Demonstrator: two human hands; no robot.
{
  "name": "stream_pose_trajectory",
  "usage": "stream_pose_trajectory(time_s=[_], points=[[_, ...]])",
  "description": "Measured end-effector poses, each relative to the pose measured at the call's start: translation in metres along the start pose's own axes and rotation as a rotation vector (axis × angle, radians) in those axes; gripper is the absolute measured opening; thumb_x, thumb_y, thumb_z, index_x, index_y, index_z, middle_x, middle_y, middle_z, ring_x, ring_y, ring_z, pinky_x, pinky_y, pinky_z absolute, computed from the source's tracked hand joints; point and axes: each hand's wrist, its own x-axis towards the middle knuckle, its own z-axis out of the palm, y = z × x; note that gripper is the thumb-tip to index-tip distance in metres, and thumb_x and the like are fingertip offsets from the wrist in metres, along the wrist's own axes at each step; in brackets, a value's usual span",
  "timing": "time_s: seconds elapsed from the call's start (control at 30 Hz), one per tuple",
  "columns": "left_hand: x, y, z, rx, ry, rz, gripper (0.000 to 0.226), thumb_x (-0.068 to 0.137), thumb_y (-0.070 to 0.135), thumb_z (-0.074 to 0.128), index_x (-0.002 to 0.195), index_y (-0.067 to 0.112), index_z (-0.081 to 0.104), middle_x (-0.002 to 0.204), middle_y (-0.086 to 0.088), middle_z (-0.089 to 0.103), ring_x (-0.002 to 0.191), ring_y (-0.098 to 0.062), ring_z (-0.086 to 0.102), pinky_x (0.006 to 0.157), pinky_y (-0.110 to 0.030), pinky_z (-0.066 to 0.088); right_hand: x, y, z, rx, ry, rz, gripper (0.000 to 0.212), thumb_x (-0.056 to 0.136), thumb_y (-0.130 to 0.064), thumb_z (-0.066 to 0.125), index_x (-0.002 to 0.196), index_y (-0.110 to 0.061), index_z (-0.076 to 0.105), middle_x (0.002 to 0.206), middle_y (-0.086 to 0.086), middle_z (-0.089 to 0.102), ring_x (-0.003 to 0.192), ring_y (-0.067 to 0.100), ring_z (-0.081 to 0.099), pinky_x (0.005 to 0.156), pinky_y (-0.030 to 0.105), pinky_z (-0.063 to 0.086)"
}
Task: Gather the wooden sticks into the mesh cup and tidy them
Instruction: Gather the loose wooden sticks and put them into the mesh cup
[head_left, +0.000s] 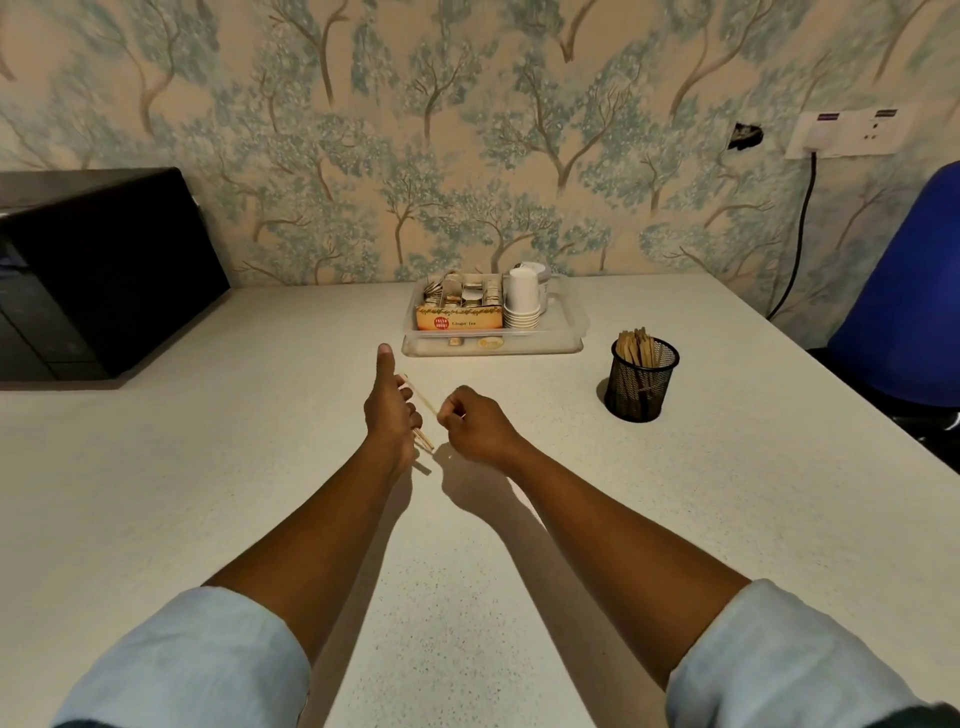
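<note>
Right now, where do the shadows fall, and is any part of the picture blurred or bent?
Head view: shadows of both forearms fall on the table toward the viewer; the mesh cup shades its left side; the wallpaper top is smeared; the wide lens bends the table edges.

Wallpaper (467, 130) printed with blue-green trees covers the wall behind a pale speckled bench (260, 467). A black microwave (98, 270) stands at its left; a white socket panel (847, 132) and blue chair (909, 291) are at right.

On the table (260, 467), the mesh cup (642, 382) stands right of both hands, the tray (566, 332) behind them, the microwave (98, 270) far left.
</note>
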Motion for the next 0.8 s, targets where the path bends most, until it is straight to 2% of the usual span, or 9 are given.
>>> stream_pose_trajectory(time_s=[0.13, 0.2, 0.27, 0.37, 0.47, 0.53, 0.6, 0.7, 0.8], points=[[0.005, -0.006, 0.011, 0.088, 0.009, 0.022, 0.062, 0.099, 0.063, 0.039, 0.122, 0.009, 0.060, 0.103, -0.009, 0.063, 0.102, -0.022, 0.063, 0.087, -0.036, 0.052, 0.000, 0.000, 0.002, 0.021, -0.033, -0.049, 0.009, 0.091, -0.008, 0.051, 0.096, -0.008, 0.059, 0.097, 0.012, 0.066, 0.080, 0.020, 0.059, 0.070, 0.033, 0.049], [0.004, -0.006, 0.017, 0.103, 0.006, 0.024, 0.057, 0.100, 0.063, 0.035, 0.103, 0.013, 0.061, 0.082, -0.003, 0.057, 0.080, -0.012, 0.058, 0.072, -0.030, 0.049, 0.001, 0.003, 0.001, 0.050, -0.015, -0.061, 0.003, 0.091, -0.013, 0.057, 0.093, -0.011, 0.058, 0.092, 0.008, 0.065, 0.080, 0.018, 0.058, 0.071, 0.030, 0.048], [0.004, -0.005, 0.022, 0.108, 0.028, 0.021, 0.054, 0.100, 0.064, 0.032, 0.089, 0.017, 0.056, 0.067, 0.001, 0.040, 0.060, -0.011, 0.039, 0.058, -0.027, 0.037, 0.002, 0.006, -0.002, 0.084, 0.013, -0.060, 0.007, 0.090, -0.018, 0.063, 0.090, -0.013, 0.057, 0.086, 0.001, 0.063, 0.076, 0.013, 0.056, 0.066, 0.023, 0.044], [0.006, -0.004, 0.030, 0.065, 0.049, -0.004, 0.058, 0.099, 0.066, 0.030, 0.103, 0.016, 0.058, 0.061, 0.001, 0.035, 0.057, -0.012, 0.035, 0.056, -0.027, 0.036, 0.004, 0.009, -0.004, 0.176, 0.099, 0.026, 0.015, 0.087, -0.027, 0.067, 0.088, -0.014, 0.059, 0.083, -0.003, 0.061, 0.072, 0.009, 0.056, 0.066, 0.022, 0.045], [0.003, 0.000, 0.040, 0.009, 0.024, -0.009, 0.063, 0.095, 0.074, 0.027, 0.078, 0.018, 0.051, 0.048, 0.006, 0.034, 0.050, -0.010, 0.033, 0.052, -0.026, 0.034, 0.005, 0.009, -0.007, 0.307, 0.119, 0.203, 0.027, 0.086, -0.038, 0.066, 0.073, -0.015, 0.058, 0.075, 0.004, 0.059, 0.069, 0.016, 0.056, 0.068, 0.028, 0.048], [0.000, 0.004, 0.048, -0.077, -0.010, -0.017, 0.065, 0.092, 0.077, 0.026, 0.064, 0.020, 0.037, 0.045, 0.008, 0.030, 0.043, -0.009, 0.027, 0.046, -0.025, 0.027, 0.003, 0.009, -0.009, 0.549, 0.009, 0.352, 0.028, 0.087, -0.038, 0.066, 0.076, -0.012, 0.063, 0.079, 0.006, 0.065, 0.074, 0.017, 0.062, 0.070, 0.028, 0.054], [-0.002, 0.009, 0.058, -0.175, -0.041, -0.034, 0.060, 0.097, 0.071, 0.029, 0.062, 0.022, 0.033, 0.047, 0.007, 0.028, 0.041, -0.009, 0.022, 0.042, -0.022, 0.020, 0.002, 0.011, -0.008, 0.908, -0.069, 0.436, 0.020, 0.090, -0.028, 0.065, 0.092, -0.008, 0.069, 0.089, 0.006, 0.073, 0.085, 0.019, 0.069, 0.076, 0.031, 0.058], [-0.007, 0.015, 0.075, -0.191, -0.054, -0.013, 0.046, 0.102, 0.048, 0.035, 0.065, 0.021, 0.034, 0.051, 0.007, 0.027, 0.039, -0.008, 0.019, 0.038, -0.020, 0.017, 0.002, 0.009, -0.006, 1.342, -0.058, 0.412, 0.017, 0.094, -0.018, 0.055, 0.097, -0.007, 0.069, 0.090, 0.009, 0.073, 0.087, 0.021, 0.068, 0.073, 0.033, 0.057], [-0.009, 0.017, 0.092, -0.161, -0.081, 0.030, 0.039, 0.102, 0.035, 0.037, 0.066, 0.021, 0.035, 0.048, 0.008, 0.028, 0.037, -0.007, 0.018, 0.037, -0.019, 0.016, 0.004, 0.006, -0.013, 1.580, 0.049, 0.423, 0.026, 0.093, -0.026, 0.045, 0.095, -0.008, 0.064, 0.091, 0.011, 0.069, 0.084, 0.023, 0.066, 0.075, 0.032, 0.052]])
